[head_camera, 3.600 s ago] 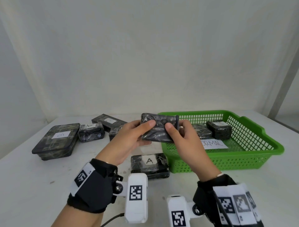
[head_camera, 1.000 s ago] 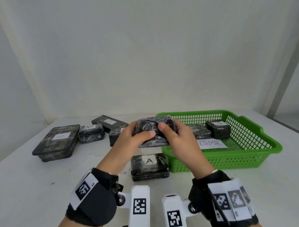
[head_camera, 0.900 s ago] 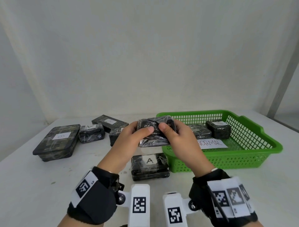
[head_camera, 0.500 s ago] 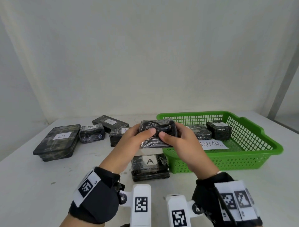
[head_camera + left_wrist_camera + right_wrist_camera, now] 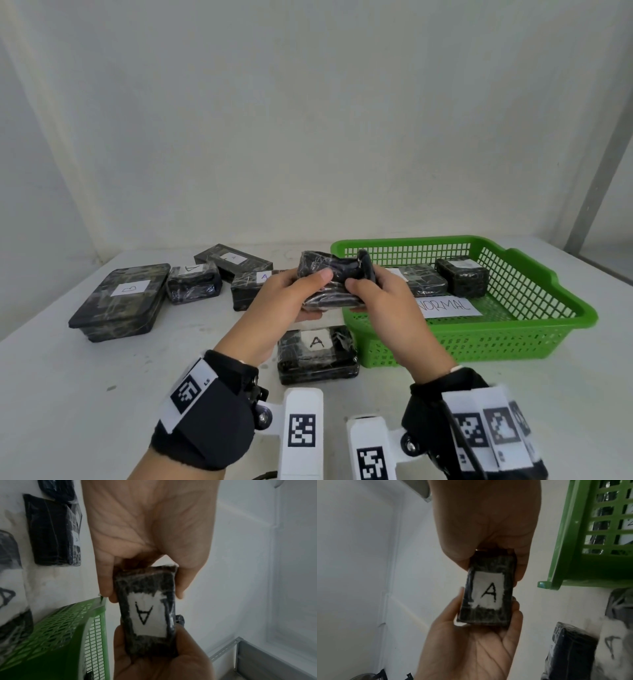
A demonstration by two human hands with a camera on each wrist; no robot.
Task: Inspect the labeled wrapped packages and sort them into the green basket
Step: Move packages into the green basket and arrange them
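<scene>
I hold a small black wrapped package (image 5: 334, 274) in both hands, above the table at the left corner of the green basket (image 5: 479, 346). My left hand (image 5: 308, 291) grips its left end, thumb on top and fingers beneath. My right hand (image 5: 363, 284) pinches its right end. In the wrist views its white label reads A (image 5: 147, 616) (image 5: 488, 593) and faces down, away from the head camera. Two wrapped packages (image 5: 424, 284) (image 5: 462, 277) and a paper reading NORMAL (image 5: 448, 306) lie in the basket.
A package labelled A (image 5: 317, 353) lies on the white table just under my hands, against the basket's near-left corner. To the left sit a large flat one labelled B (image 5: 120, 301), two small A ones (image 5: 193, 282) (image 5: 250, 289) and a flat one (image 5: 233, 262).
Both hands have kept hold of the small package and turned it over between them. My thumbs have drawn closer together on its top. Everything on the table is as before.
</scene>
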